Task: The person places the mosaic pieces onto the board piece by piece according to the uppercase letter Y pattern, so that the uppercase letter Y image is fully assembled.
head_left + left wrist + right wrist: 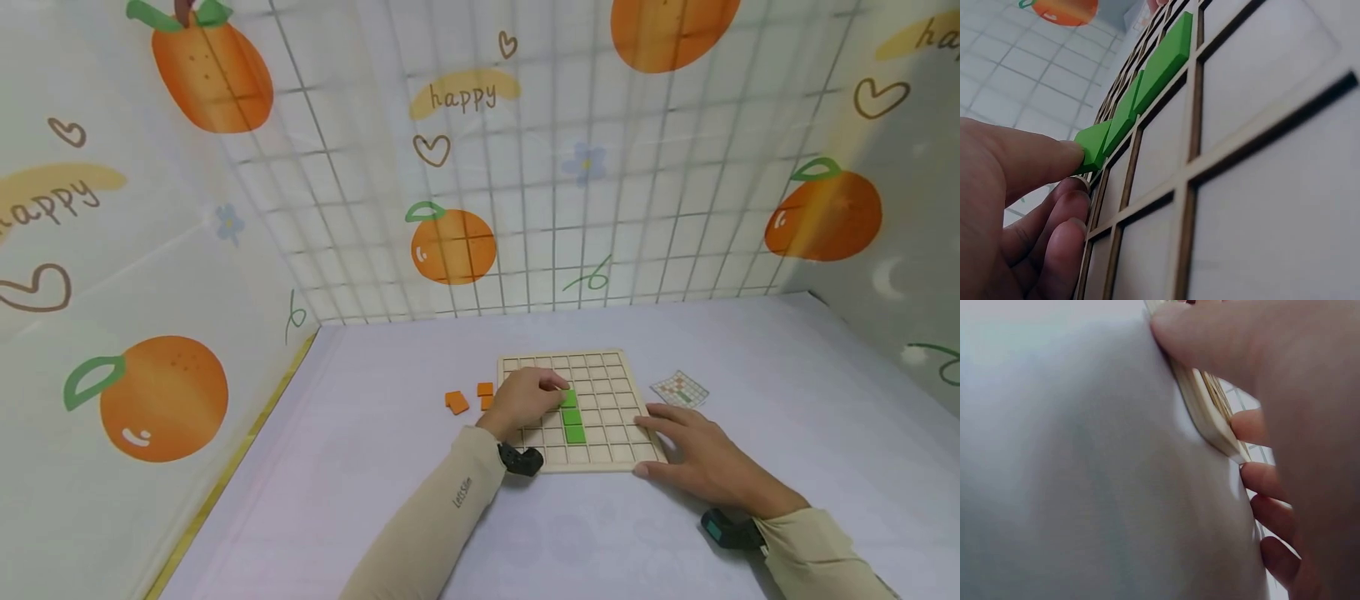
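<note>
A wooden grid board lies on the table, with green square tiles in a column near its middle. My left hand reaches over the board's left part and pinches the farthest green tile in that column. In the left wrist view the thumb is on this tile's face, and the other fingers are curled low beside the grid. My right hand rests at the board's near right corner, fingers fairly straight. Its thumb touches the near edge and a fingertip lies over the right edge.
Several orange tiles lie left of the board, partly beside the left wrist. A small card with a coloured grid pattern lies beyond the right hand. Printed curtains stand around the back and sides of the white table.
</note>
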